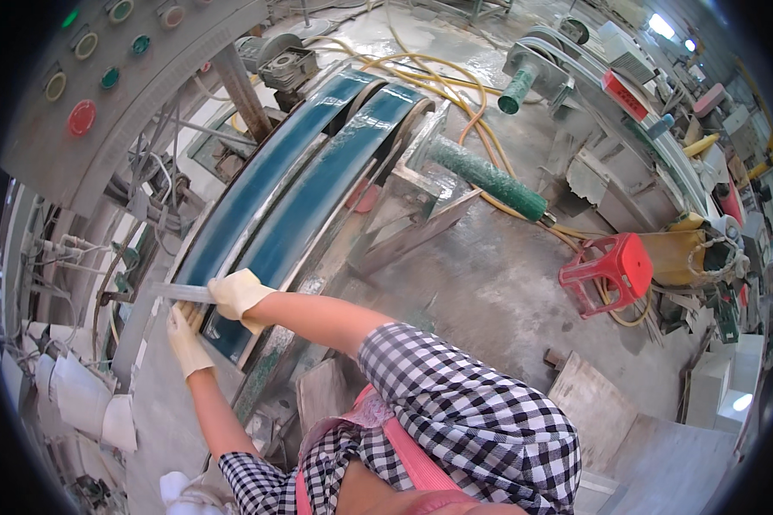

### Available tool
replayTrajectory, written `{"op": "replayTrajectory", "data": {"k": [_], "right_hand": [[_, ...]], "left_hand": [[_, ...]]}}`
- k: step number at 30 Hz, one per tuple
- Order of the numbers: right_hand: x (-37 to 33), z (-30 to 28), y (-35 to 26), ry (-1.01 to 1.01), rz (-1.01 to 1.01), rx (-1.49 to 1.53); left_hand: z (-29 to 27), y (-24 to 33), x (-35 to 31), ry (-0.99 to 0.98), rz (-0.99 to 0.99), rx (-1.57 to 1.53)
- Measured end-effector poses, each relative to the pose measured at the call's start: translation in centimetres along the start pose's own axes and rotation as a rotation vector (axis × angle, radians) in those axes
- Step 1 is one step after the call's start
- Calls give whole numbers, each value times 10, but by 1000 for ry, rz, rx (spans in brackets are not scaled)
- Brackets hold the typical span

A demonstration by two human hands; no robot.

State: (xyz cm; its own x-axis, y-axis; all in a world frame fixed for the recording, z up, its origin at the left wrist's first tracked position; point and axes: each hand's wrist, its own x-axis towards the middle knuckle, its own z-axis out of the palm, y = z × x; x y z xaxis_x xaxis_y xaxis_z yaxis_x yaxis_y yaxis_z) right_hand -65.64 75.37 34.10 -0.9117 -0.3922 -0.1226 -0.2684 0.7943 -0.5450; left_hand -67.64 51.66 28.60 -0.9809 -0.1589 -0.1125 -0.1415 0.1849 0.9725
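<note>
Both my hands wear pale cream gloves and work at the near end of two parallel blue conveyor belts (pixel 305 210). My right hand (pixel 239 296) lies over the belts, its fingers closed on the end of a flat, pale grey strip (pixel 183 293). The strip sticks out leftward past the belt edge. Just below it, my left hand (pixel 189 343) rests beside the belt's near left corner with fingers stretched forward. Its fingertips come close to the strip; whether they touch it is hard to see. A brownish piece shows between the left fingers and the belt.
At upper left hangs a grey control panel (pixel 39 146) with coloured buttons. A motor (pixel 288 67) sits by the belts' far end. A green roller (pixel 489 178) juts out to the right. Yellow hoses (pixel 434 75) cross the wet floor. A red plastic stool (pixel 605 273) stands at right.
</note>
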Motion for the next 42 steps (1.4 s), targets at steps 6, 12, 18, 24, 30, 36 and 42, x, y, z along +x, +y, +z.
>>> {"op": "replayTrajectory", "data": {"k": [6, 12, 18, 24, 30, 36, 42], "right_hand": [[9, 12, -1, -12, 73, -48], [-5, 3, -1, 50, 111, 181], [-14, -12, -1, 137, 75, 144], [-11, -17, 4, 43, 49, 114], [-9, -15, 12, 111, -37, 71], [-14, -13, 15, 150, -29, 94], [-8, -8, -5, 182, 231, 218]], "left_hand": [[-3, -21, -8, 299, -338, 1464], [-1, 3, 0, 119, -520, 1223], [-15, -11, 22, 71, -120, 1311], [-95, -24, 16, 54, 317, 846], [-18, -4, -2, 125, -75, -190], [5, 2, -10, -77, -3, -326], [-73, -23, -34, 283, -171, 1422]]}}
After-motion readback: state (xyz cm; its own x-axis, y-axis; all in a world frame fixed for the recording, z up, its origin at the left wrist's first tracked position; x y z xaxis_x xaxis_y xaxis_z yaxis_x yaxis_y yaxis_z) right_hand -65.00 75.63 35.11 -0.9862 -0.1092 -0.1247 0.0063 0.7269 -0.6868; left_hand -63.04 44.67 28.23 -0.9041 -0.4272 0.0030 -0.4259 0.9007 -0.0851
